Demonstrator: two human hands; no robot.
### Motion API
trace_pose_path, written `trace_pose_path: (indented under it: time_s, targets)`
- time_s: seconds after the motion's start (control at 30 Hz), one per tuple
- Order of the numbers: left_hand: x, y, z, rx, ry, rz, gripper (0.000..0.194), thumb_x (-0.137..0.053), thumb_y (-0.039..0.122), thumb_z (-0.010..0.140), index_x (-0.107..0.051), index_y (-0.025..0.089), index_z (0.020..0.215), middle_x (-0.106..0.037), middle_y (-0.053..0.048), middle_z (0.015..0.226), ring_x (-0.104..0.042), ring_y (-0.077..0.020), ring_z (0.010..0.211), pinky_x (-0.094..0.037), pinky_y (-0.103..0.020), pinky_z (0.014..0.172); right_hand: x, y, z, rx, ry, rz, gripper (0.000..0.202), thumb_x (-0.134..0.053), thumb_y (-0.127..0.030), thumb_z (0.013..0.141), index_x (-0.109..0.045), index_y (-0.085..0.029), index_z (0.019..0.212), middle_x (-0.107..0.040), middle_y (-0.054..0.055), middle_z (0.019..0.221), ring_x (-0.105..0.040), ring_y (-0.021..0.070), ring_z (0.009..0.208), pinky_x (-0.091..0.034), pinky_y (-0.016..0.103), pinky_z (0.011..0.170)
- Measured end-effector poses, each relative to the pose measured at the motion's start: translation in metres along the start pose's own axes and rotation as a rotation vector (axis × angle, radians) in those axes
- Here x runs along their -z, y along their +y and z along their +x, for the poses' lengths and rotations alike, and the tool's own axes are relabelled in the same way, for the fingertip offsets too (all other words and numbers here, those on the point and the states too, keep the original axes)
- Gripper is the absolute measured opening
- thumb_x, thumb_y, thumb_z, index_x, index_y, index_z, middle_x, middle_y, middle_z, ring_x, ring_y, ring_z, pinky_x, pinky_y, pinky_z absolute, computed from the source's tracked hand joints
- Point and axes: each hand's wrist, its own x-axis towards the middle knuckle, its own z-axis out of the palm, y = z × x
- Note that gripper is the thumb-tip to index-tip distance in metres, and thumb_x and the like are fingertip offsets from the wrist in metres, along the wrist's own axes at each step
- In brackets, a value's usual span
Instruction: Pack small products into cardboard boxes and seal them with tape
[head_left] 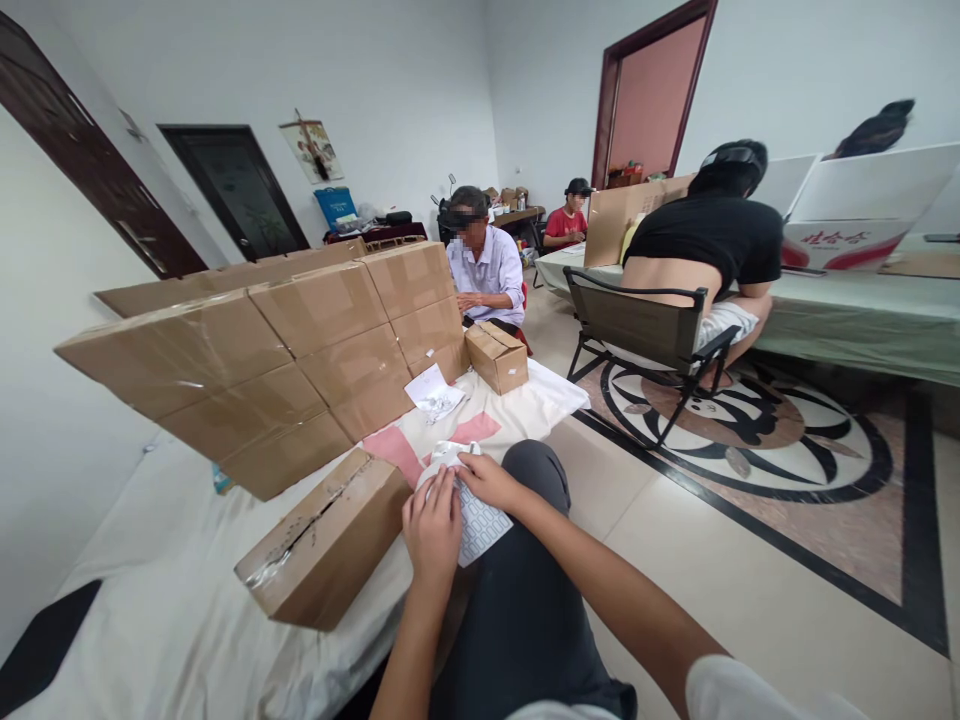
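Observation:
A white sheet (480, 528) printed with rows of small rounded boxes, like a label sheet, rests over my thigh. My left hand (433, 515) presses on its left side, fingers together and bent over the paper. Across its upper part, my right hand (489, 482) pinches the sheet with thumb and fingers. Some crumpled whitish material (448, 453) shows just beyond my fingertips; its kind is unclear. Left of my left hand, a taped brown cardboard box (337, 545) lies on the cloth-covered surface.
Stacked cardboard boxes (322, 350) form a wall ahead on the cloth (187, 600). Papers (433, 393) and a small carton (496, 357) lie near its right end. People sit beyond; one occupies a folding chair (637, 325) at right.

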Motion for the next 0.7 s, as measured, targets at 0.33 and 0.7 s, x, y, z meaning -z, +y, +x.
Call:
trace_pose_path:
  time_s: [0.33,0.7]
  targets:
    - [-0.003,-0.001,0.007,0.063,0.068,-0.02,0.026,-0.052,0.027,0.099,-0.07,0.018,0.115,-0.076,-0.009,0.104,-0.065,-0.0248,0.093,-0.04,-0.036,0.081,0.001,-0.001,-0.002,0.048,-0.032,-0.001,0.024,-0.045,-0.028,0.1,-0.047,-0.02,0.078,-0.053,-0.001,0.072,-0.049,0.0146,0.069,-0.034,0.027,0.066]
    - [-0.001,0.006,0.017,0.155,0.047,-0.181,0.026,-0.047,0.028,0.101,-0.068,0.016,0.111,-0.073,-0.011,0.098,-0.064,-0.0255,0.096,-0.04,-0.036,0.082,0.001,0.003,0.0,-0.005,0.104,0.042,0.028,-0.045,-0.036,0.098,-0.043,-0.021,0.074,-0.049,-0.002,0.067,-0.046,0.0146,0.065,-0.033,0.028,0.065]
